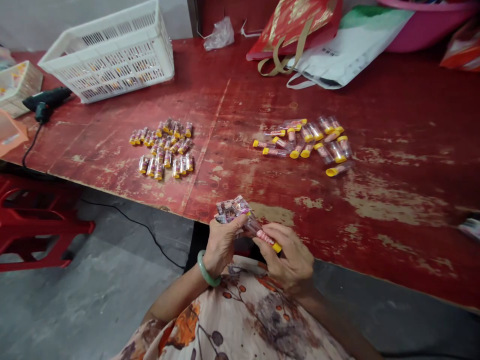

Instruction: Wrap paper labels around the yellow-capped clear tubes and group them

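At the table's front edge, my left hand (221,242) is closed on a small stack of printed plastic sleeves (230,207), its thumb pressed on top. My right hand (288,257) pinches a clear plastic tube (264,236) with a yellow cap and a red-and-white label. The tube's far end meets the sleeves at my left thumb; whether it is inside one I cannot tell. Ahead on the right lie several loose yellow-capped tubes (324,152). To the left are several shorter-looking tubes with dark printed wrapping (159,156), grouped close together.
A white slatted basket (112,62) stands at the back left, beside a black heat gun (47,100) with a trailing cord. Red and white bags (348,50) and a pink basin (431,25) are at the back right. Red stools (33,220) stand left of the table (393,120).
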